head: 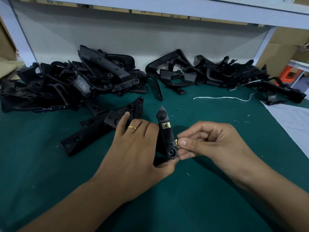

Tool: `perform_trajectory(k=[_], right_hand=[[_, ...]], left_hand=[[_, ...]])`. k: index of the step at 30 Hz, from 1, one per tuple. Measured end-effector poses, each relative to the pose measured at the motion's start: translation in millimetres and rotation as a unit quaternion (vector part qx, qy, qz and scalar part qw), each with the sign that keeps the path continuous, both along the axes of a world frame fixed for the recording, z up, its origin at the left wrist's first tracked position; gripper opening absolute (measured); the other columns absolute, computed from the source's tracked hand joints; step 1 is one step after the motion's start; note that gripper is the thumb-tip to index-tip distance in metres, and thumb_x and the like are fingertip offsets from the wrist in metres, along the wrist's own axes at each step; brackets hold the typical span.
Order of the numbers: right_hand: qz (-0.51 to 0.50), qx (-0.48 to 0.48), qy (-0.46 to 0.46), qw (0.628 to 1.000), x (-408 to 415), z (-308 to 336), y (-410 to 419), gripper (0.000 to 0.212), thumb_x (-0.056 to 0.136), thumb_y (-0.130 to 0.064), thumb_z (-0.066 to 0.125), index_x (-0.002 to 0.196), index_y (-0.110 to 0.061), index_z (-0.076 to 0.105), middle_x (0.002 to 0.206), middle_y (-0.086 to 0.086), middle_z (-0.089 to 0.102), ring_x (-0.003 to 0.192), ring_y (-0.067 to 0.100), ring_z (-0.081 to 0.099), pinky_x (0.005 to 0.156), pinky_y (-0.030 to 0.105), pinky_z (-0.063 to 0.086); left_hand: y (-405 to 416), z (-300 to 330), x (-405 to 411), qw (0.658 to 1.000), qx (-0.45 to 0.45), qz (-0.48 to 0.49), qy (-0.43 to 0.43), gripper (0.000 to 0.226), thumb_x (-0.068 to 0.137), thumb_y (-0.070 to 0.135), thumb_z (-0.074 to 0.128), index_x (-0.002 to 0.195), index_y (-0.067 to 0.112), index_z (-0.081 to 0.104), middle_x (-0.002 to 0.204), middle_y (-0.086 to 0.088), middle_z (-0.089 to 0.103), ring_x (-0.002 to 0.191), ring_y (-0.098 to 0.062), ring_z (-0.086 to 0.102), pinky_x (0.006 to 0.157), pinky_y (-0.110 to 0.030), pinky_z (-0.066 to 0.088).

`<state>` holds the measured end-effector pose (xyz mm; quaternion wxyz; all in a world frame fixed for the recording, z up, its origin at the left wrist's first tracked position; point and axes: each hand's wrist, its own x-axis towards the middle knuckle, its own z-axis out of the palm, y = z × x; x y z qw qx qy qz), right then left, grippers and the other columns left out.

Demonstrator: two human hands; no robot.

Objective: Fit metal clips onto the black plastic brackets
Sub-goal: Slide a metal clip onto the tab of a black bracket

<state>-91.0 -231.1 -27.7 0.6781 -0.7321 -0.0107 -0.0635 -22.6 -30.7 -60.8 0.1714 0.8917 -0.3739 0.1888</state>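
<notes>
Head view: my left hand grips bracket upright, steadying it; right hand pinches clip against bracket edge, ready to push on.

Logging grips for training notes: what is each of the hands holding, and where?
Left hand grips the black bracket around its lower end. Right hand pinches a metal clip between thumb and fingertips, at the bracket's right edge.

Bracket between hands, piles behind
</notes>
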Motion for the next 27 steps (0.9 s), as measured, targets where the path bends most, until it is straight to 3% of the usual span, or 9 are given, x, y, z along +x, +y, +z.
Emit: perform_trajectory(k=[12, 19, 27], right_hand=[[0.05, -0.087, -0.024, 0.995, -3, 5, -8, 0.011, 0.08, -0.008, 0.081, 0.09, -0.004, 0.079, 0.079, 0.017, 0.077, 0.07, 0.03, 0.077, 0.068, 0.03, 0.063], [0.084, -0.027, -0.014, 0.996, -3, 7, -8, 0.01, 0.079, -0.002, 0.079, 0.087, 0.001, 0.075, 0.077, 0.021, 0.075, 0.067, 0.031, 0.076, 0.066, 0.034, 0.062], [0.116, -0.025, -0.015, 0.993, -6, 11, -11, 0.017, 0.077, 0.004, 0.08, 0.087, -0.007, 0.071, 0.071, 0.021, 0.073, 0.063, 0.032, 0.073, 0.064, 0.035, 0.06]], left_hand=[[3, 7, -5, 0.998, 0.051, -0.023, 0.036, 0.07, 0.084, 0.081, 0.041, 0.117, 0.021, 0.059, 0.112, 0.01, 0.062, 0.121, -0.016, 0.053, 0.124, -0.05, 0.022], [5, 10, -6, 0.995, 0.028, -0.073, 0.056, 0.068, 0.087, 0.081, 0.042, 0.119, 0.022, 0.055, 0.116, 0.013, 0.056, 0.124, -0.012, 0.049, 0.124, -0.047, 0.019], [8, 10, -7, 0.991, 0.026, -0.121, 0.05, 0.068, 0.09, 0.083, 0.04, 0.119, 0.023, 0.052, 0.12, 0.013, 0.054, 0.126, -0.012, 0.048, 0.125, -0.047, 0.017]])
